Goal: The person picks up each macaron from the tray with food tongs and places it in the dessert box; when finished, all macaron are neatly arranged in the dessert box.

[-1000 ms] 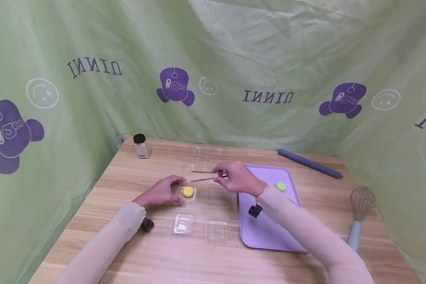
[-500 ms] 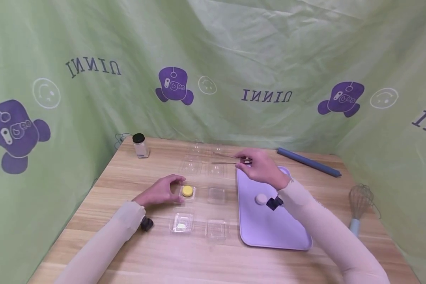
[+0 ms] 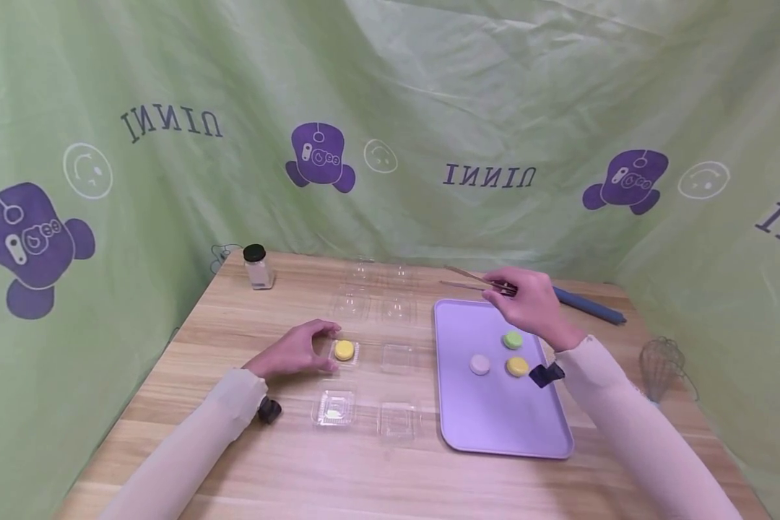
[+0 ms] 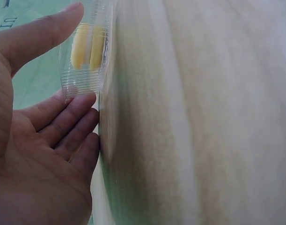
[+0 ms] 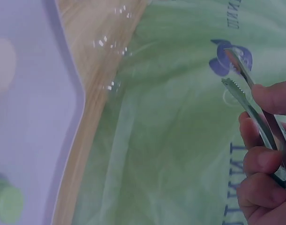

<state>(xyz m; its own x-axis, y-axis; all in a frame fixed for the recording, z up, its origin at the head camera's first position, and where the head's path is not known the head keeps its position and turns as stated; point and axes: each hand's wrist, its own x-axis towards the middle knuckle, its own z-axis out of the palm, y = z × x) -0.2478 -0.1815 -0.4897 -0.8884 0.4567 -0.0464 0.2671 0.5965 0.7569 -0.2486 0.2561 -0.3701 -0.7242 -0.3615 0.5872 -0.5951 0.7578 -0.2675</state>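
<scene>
One yellow macaron (image 3: 344,350) already sits in a clear plastic cup (image 3: 345,352) near the middle of the desk (image 3: 247,462), and another clear cup (image 3: 334,409) closer to the near edge seems to hold something pale. Two more cups, one (image 3: 396,357) beside the filled one and one (image 3: 398,421) nearer the front edge, look empty, so I judge the work is about half done. Three macarons remain on the purple tray (image 3: 494,426): a green one (image 3: 512,339), a yellow-orange one (image 3: 516,366) and a pale one (image 3: 479,364).

The left hand (image 3: 295,352) rests on the desk with its thumb and fingers touching the filled cup. The right hand (image 3: 526,302) grips metal tweezers (image 3: 474,280) above the far edge of the tray; the tips stand apart and hold nothing. The green macaron lies on the tray just beneath this hand, toward the near side, not touched by the tweezers.
</scene>
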